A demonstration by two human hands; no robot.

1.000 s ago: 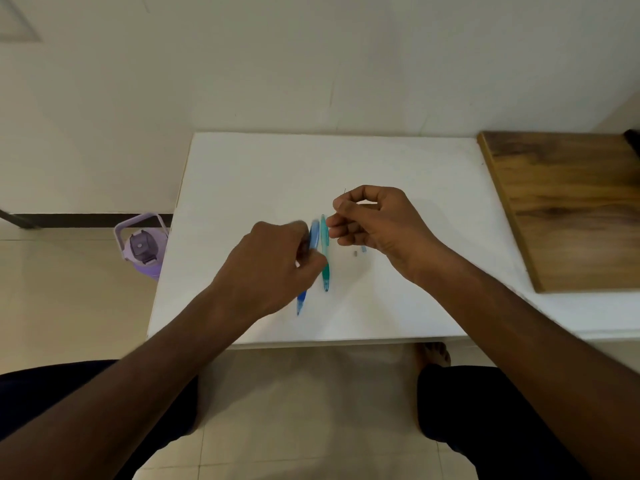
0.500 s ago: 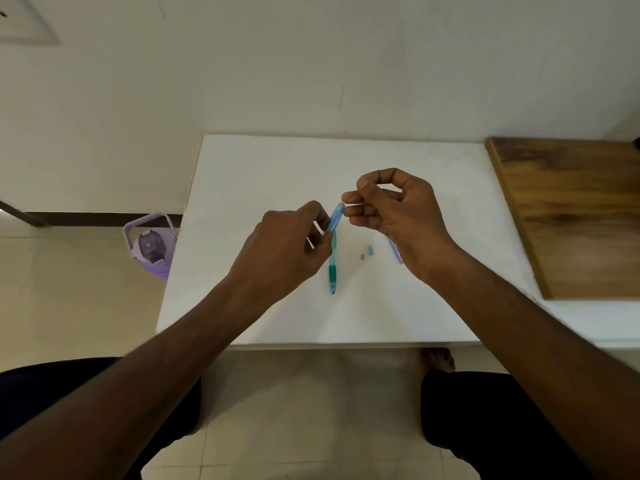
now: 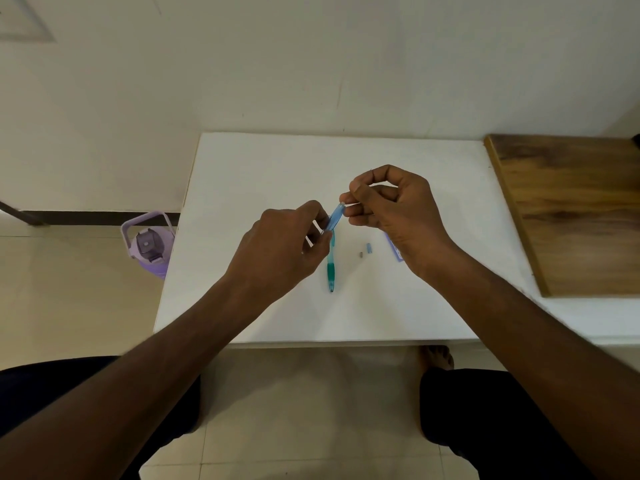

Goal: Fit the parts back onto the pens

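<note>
My left hand [image 3: 284,247] grips a blue mechanical pencil [image 3: 335,216], lifted off the white table [image 3: 263,174] and tilted up to the right. My right hand [image 3: 391,209] has its fingers curled, thumb and fingertips pinched at the pencil's top end; a thin dark lead seems to stick up from the pinch, too fine to be sure. A teal pencil [image 3: 331,268] lies flat on the table just below the hands. Two tiny parts, a blue cap [image 3: 369,247] and a grey piece [image 3: 360,253], lie to its right.
A small blue case [image 3: 393,247] lies partly hidden under my right wrist. A wooden board [image 3: 568,209] covers the table's right side. A purple bottle [image 3: 150,244] stands on the tiled floor left of the table. My knees and one foot show below.
My left hand picked the blue pencil up from beside the teal one and raised it. My right hand met its top end. The teal pencil stayed on the table.
</note>
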